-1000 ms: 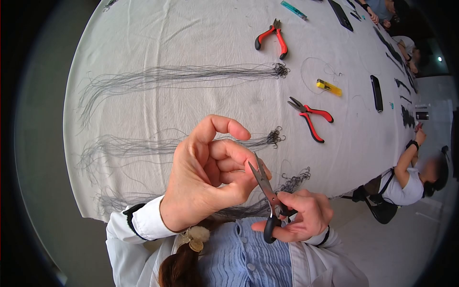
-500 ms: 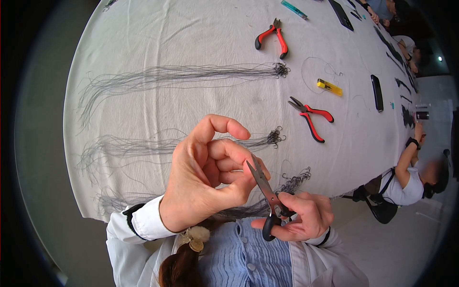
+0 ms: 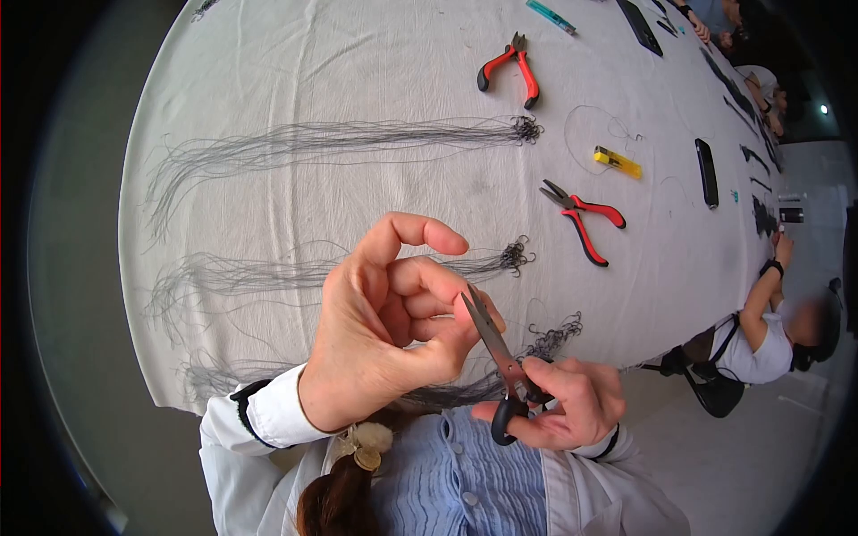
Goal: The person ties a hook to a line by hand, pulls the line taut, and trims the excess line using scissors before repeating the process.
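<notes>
Left fingertips (image 3: 460,314) pinched shut, thumb against middle fingers, index arched up; anything held there is too fine to see. Scissors (image 3: 498,347) blades look slightly parted, tips right at that pinch. Right hand (image 3: 567,406) closed around the black scissor handles, just off the table edge, over a blue shirt. Left hand (image 3: 380,326) over white tablecloth (image 3: 402,62). Dark strand bundle (image 3: 545,341) just beside the blades, red pliers (image 3: 583,221) and yellow cutter (image 3: 617,162) well apart. Risk: blade tips this near skin could nick a fingertip if they close off-line; the bundle at the edge could snag and slide off
</notes>
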The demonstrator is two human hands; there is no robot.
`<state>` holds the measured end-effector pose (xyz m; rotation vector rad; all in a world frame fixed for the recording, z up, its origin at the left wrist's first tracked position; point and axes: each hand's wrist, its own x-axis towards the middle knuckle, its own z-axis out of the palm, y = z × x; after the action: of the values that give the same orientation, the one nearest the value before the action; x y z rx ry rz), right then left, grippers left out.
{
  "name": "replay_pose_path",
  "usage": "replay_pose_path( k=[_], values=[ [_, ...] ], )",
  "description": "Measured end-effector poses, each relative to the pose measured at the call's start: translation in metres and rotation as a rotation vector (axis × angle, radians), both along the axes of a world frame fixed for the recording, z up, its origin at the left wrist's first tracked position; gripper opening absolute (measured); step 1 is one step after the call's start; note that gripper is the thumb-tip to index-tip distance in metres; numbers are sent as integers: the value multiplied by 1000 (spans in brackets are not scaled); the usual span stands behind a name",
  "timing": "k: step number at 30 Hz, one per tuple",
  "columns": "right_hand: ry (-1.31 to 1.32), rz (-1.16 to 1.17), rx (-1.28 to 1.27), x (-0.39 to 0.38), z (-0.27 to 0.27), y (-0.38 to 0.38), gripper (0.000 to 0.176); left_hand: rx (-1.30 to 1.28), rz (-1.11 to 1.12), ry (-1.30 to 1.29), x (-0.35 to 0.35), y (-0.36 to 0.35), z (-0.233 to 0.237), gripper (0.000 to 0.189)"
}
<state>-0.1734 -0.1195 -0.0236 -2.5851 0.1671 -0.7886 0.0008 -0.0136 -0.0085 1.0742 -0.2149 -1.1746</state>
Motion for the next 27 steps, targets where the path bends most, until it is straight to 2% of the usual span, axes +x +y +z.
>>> replay_pose_path(
  k=[3, 5, 8, 12, 17, 22, 24, 27],
  values=[
    [23, 34, -51, 0, 1, -1, 52, 12, 5, -2, 0, -1, 2, 51],
    [10, 27, 196, 2, 2, 0, 53, -60, -22, -25, 1, 2, -3, 49],
    [-1, 52, 219, 5, 2, -4, 53, -140, -41, -37, 0, 3, -4, 47],
    [16, 43, 203, 1, 3, -5, 53, -132, -49, -36, 0, 4, -4, 49],
    [-5, 80, 19, -5, -3, -11, 58, -5, -26, 17, 0, 1, 5, 56],
    [-7, 81, 12, -8, -2, -15, 58, 10, -84, 67, 7, 0, 7, 62],
    [4, 99, -12, -8, 0, -18, 59, -108, -230, 89, 13, 3, 3, 56],
    [13, 115, -5, -9, 2, -19, 59, -157, -262, 193, 13, 2, -2, 57]
  ],
)
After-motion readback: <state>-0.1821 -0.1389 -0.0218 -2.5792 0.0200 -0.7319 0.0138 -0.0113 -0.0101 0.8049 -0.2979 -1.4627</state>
